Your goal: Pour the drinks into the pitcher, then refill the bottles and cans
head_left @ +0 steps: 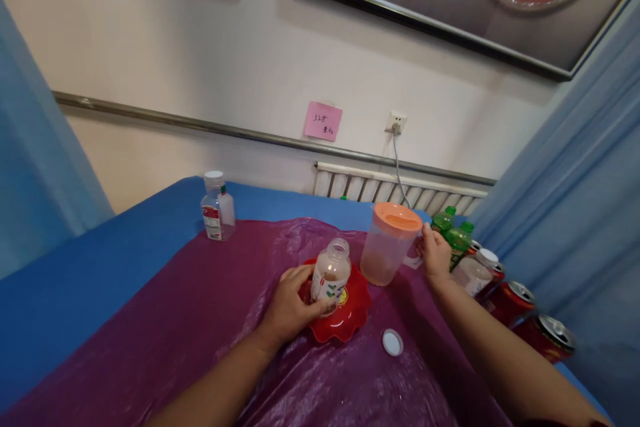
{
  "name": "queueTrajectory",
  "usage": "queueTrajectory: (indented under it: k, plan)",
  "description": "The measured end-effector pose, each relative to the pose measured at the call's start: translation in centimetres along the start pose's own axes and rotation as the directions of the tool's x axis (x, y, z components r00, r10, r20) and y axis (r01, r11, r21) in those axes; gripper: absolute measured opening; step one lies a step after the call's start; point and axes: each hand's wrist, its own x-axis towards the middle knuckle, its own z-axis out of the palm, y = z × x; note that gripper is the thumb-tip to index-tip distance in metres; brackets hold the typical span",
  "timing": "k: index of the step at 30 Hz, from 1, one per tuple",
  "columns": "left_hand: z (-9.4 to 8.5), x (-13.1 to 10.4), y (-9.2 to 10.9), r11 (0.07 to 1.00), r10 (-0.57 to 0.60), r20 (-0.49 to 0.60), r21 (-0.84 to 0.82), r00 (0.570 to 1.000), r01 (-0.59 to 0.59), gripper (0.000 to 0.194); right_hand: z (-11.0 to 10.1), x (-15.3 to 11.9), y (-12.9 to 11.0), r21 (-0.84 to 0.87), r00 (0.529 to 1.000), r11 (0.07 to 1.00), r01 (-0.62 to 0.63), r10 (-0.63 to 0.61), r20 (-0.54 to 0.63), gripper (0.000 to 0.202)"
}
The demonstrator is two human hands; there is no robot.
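Note:
My left hand (291,307) is wrapped round a clear, uncapped bottle (332,275) with a printed label and some dark contents low inside. The bottle stands over a red scalloped plate (345,323). On the right, my right hand (435,252) is closed at the handle of a translucent pitcher (384,255) with an orange lid (397,218). A little brownish content shows at the pitcher's bottom. In front of the plate, a white cap (393,342) lies on the purple plastic sheet (200,300).
Clear bottles (214,213) stand at the back left. Along the right edge are green bottles (459,237), a white-capped jar (474,271) and several red cans (510,302). Behind the blue table (150,213) are a radiator (360,180) and a wall socket with a cable.

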Motion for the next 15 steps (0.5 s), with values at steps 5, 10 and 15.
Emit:
queueTrajectory:
  k: [5, 10, 15]
  plan:
    - [0.1, 0.1, -0.2, 1.0, 0.014, -0.032, -0.008, 0.999, -0.014, 0.053, -1.4, 0.2, 1.4, 0.011, 1.0, 0.999, -0.03, 0.03, 0.0, 0.059]
    - [0.1, 0.3, -0.3, 0.999, 0.033, -0.035, -0.003, 0.999, -0.033, 0.054, -4.5, -2.5, 1.5, -0.044, 0.996, 0.999, -0.026, 0.022, -0.089, 0.058]
    - [0.4, 0.2, -1.0, 0.999, -0.023, -0.061, -0.045, 0.998, 0.021, 0.055, -6.7, -10.7, 0.9, -0.169, 0.943, 0.984, -0.051, 0.103, 0.315, 0.037]
